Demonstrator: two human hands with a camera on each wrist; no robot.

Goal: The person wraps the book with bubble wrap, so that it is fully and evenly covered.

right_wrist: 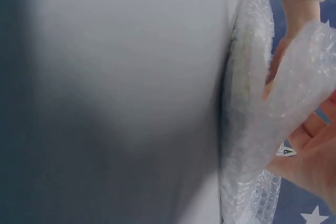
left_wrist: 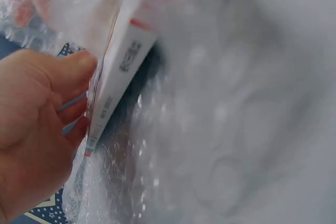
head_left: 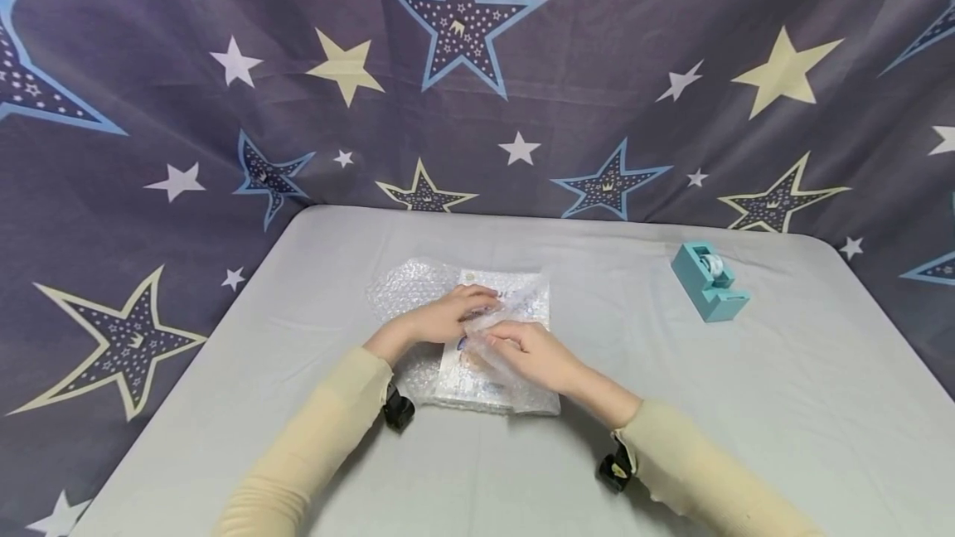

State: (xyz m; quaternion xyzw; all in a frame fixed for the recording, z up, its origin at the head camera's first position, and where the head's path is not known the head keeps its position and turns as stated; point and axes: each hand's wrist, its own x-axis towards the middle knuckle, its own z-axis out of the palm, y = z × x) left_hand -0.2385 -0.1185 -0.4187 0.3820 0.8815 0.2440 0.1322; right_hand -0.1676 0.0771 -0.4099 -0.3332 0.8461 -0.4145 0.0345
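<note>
A flat white box (head_left: 455, 384) with printing on it lies on a sheet of bubble wrap (head_left: 410, 288), part of which is folded over its right side. My left hand (head_left: 451, 315) rests on the box's top face, its fingers loosely bent; in the left wrist view, that hand (left_wrist: 37, 108) lies against the printed face. With thumb and fingers, my right hand (head_left: 533, 355) pinches the edge of the folded-over wrap. The right wrist view shows this flap (right_wrist: 304, 82) raised from the box, with the right hand (right_wrist: 315, 156) at its edge. The wrap hides much of the cover.
A teal tape dispenser (head_left: 709, 282) with a roll of tape stands at the back right of the table (head_left: 783, 404), which has a pale cloth cover. A dark curtain (head_left: 567, 48) with stars hangs behind the table and along its sides.
</note>
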